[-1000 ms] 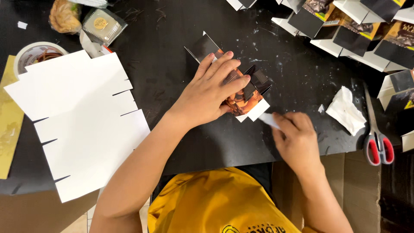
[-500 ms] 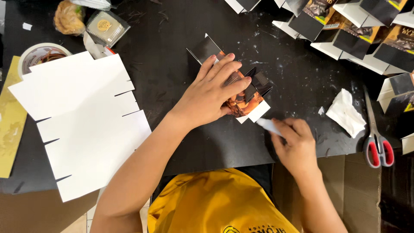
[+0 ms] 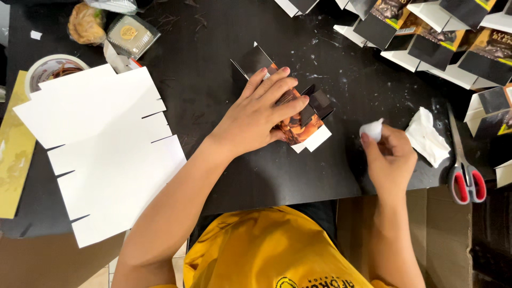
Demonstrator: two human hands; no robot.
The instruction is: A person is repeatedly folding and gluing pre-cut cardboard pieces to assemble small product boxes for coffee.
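Left hand (image 3: 261, 114): spread flat, pressing black-and-orange flattened carton (image 3: 298, 120) at centre of black table (image 3: 213, 69).
Right hand (image 3: 389, 157): pinching small white wad (image 3: 372, 129) near front edge.
Folded cartons (image 3: 426, 32): far right corner.
White slotted sheets (image 3: 101, 144): left edge.

Bare black table (image 3: 213, 80) lies open above the left hand (image 3: 258, 114) and between it and the right hand (image 3: 389, 154); the white slotted card sheets (image 3: 101, 154) block the left side; folded boxes (image 3: 426, 32) crowd the far right edge; a crumpled tissue (image 3: 426, 136) and red-handled scissors (image 3: 465, 162) sit just right of the right hand
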